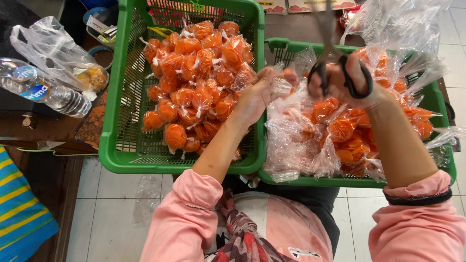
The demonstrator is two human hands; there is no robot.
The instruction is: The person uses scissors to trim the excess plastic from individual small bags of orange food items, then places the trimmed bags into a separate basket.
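Note:
My left hand pinches the clear plastic tail of a small bag above the gap between two green baskets. My right hand holds black-handled scissors, blades pointing up and away, fingers through the loops. The left green basket holds a heap of small tied bags of orange snacks. The right green basket holds orange snack bags with long untrimmed plastic tops. Both arms wear pink sleeves.
A plastic water bottle and a clear bag with a yellowish item lie on a dark table at the left. A blue and yellow striped cloth is at the lower left. White floor tiles show below the baskets.

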